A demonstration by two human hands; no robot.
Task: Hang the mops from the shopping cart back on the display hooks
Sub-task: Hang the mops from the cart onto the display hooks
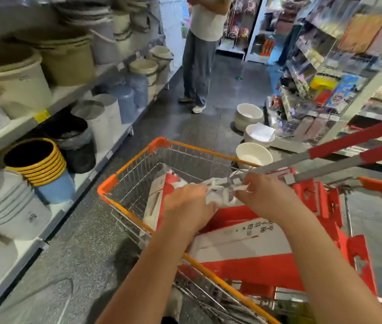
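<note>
— Where is the mop found?
— The mop (278, 163) is held over the middle of the shopping cart (199, 149); its white plastic joint (218, 187) is caught between the two hands; its grey shaft with a red sleeve is angled up and out past the cart's right rim; a second shaft (339, 165) is seen just beside it.
— How is each grip set?
— The left grip (188, 203) is curled round the white joint from the left; the right grip (266, 195) is pinched on the joint's other end, where the shaft is met; both are clamped on the mop.
— What is carried in the cart?
— Red and white cartons (243, 242) are laid in the basket, piled toward its near right corner; one is tilted up toward the far left side.
— And around it?
— Stacked buckets (17, 80) are set on the shelves at the left; white basins (254, 155) are stood on the floor beyond the cart's far edge; a person (201, 54) is seen standing further down the aisle; packaged goods are hung on a rack (321, 78) at the right.
</note>
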